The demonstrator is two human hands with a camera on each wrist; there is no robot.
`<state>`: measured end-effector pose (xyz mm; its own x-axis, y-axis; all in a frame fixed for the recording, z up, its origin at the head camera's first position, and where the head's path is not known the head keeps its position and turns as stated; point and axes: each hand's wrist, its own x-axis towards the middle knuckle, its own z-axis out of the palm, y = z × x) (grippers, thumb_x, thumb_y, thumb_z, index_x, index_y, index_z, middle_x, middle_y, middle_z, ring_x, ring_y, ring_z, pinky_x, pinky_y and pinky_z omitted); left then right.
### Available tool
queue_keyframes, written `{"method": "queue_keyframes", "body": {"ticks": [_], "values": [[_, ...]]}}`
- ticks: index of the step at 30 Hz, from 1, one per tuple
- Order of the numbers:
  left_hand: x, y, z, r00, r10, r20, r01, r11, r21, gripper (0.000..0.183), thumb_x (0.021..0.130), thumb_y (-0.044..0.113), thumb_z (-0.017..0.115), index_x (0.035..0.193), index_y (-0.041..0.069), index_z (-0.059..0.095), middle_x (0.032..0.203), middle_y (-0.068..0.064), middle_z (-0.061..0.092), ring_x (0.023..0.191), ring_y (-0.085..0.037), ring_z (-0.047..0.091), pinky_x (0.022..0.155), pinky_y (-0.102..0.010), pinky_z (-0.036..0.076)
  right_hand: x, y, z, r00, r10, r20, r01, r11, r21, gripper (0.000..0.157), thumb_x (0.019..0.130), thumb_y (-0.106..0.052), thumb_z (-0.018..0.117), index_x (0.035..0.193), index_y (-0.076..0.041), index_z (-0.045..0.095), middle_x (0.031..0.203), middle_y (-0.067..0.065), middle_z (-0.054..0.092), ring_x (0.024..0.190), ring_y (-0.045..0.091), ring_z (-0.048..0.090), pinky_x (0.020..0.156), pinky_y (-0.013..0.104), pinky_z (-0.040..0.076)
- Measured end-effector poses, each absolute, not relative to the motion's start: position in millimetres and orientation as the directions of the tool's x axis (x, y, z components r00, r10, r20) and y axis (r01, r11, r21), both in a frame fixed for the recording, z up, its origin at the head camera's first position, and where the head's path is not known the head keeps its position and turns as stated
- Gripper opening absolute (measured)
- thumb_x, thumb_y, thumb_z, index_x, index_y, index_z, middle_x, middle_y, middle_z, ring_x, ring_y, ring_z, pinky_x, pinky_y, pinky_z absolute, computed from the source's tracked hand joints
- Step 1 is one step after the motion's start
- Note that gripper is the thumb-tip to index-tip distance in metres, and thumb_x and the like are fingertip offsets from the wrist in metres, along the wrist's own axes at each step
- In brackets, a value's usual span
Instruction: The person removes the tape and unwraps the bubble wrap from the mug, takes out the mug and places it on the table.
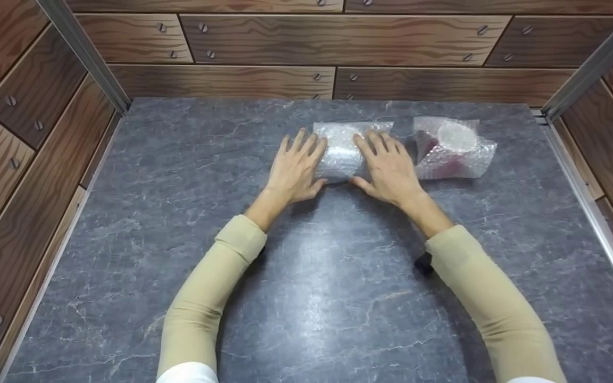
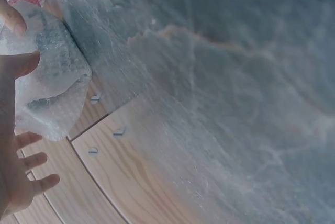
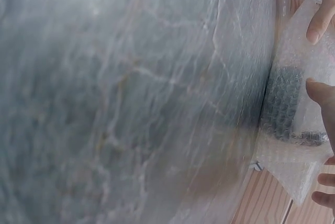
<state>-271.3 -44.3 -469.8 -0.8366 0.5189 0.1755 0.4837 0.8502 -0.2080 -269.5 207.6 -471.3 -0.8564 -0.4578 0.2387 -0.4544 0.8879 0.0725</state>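
Head view: we find one bubble-wrap packet point(image 1: 340, 154) at the table's point(image 1: 349, 298) twelve o'clock, contents unclear; a second packet point(image 1: 458, 151), at its three o'clock, encloses something reddish point(image 1: 447, 166). Left hand point(image 1: 295, 169) at nine and right hand point(image 1: 390, 171) at three touch the first, fingers extended, uncurled.

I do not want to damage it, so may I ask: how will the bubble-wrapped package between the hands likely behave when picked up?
The package probably yields slightly when squeezed, given its bubble wrap. Its thin protruding corner may flop, and its shine suggests possible slipperiness.
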Motion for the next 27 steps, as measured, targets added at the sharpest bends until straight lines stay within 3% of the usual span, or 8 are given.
{"method": "queue_keyframes", "body": {"ticks": [27], "values": [[-261,-45,-472,-0.816,0.538,0.211,0.496,0.840,-0.221,0.090,0.094,0.065,0.063,0.162,0.014,0.032,0.163,-0.011,0.046,0.157,-0.037,0.038,0.127,-0.057,0.037,-260,207,-471,-0.841,-0.474,0.259,-0.463,0.880,0.107,0.087,0.093,-0.057,0.070,0.161,-0.015,0.035,0.158,0.022,0.046,0.142,0.044,0.050,0.115,0.060,0.048]]}}
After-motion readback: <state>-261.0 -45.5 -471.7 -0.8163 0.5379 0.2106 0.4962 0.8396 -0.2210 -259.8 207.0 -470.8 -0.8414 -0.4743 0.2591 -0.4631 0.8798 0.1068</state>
